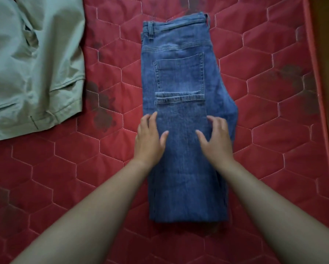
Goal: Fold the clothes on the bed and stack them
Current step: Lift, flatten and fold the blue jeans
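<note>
A pair of blue jeans (pixel 180 73) lies lengthwise in the middle of the red quilted bed (pixel 274 115), waistband at the far end. The legs are folded back over themselves, with the hems just below the back pocket. My left hand (pixel 150 139) rests on the left edge of the folded legs, fingers spread and fairly straight. My right hand (pixel 216 139) lies on the right edge in the same way. Neither hand grips the cloth. A pale green garment (pixel 36 63) lies loose at the far left.
The mattress edge (pixel 320 92) runs down the right side, with a brown floor or frame beyond it. Dark stains mark the quilt between the green garment and the jeans.
</note>
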{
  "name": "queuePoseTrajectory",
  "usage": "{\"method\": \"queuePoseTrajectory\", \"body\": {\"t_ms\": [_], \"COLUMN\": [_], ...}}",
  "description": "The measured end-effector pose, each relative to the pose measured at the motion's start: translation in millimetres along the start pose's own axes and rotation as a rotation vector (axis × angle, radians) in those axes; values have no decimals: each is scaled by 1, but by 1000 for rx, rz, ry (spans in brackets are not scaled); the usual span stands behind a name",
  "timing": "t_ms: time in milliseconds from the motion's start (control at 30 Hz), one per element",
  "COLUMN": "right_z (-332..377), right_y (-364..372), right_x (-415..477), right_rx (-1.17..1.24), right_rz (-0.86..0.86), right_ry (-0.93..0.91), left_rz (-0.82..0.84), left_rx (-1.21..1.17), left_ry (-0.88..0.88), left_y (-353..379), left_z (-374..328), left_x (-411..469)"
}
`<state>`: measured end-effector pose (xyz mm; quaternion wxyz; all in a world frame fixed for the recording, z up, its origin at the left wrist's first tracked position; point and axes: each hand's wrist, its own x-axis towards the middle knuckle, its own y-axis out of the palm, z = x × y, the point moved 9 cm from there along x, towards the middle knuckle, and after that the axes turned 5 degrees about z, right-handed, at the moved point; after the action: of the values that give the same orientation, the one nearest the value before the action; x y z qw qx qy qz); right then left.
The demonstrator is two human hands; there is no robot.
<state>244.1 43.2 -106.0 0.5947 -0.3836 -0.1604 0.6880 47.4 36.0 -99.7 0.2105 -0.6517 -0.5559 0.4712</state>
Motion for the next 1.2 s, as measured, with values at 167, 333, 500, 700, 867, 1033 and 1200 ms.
{"method": "queuePoseTrajectory", "body": {"t_ms": [167,333,500,700,867,1033,1200], "right_z": [-6,30,89,79,29,2,-12], "right_y": [14,-21,-84,-50,33,40,38], "right_x": [37,47,136,123,38,12,-28], "right_rx": [198,268,248,-134,-447,-509,-395], "right_rz": [52,-94,-255,-108,106,101,162], "right_ry": [222,20,-116,-168,-273,-292,-248], "left_rz": [77,-110,-273,-109,136,62,104], "left_rx": [-310,-356,-430,244,484,397,323], "left_ry": [-258,-97,26,112,315,313,272], "left_y": [13,-30,-107,-71,28,41,48], "left_z": [11,-12,-48,-49,-18,-8,11], "left_x": [32,38,119,114,42,17,-26]}}
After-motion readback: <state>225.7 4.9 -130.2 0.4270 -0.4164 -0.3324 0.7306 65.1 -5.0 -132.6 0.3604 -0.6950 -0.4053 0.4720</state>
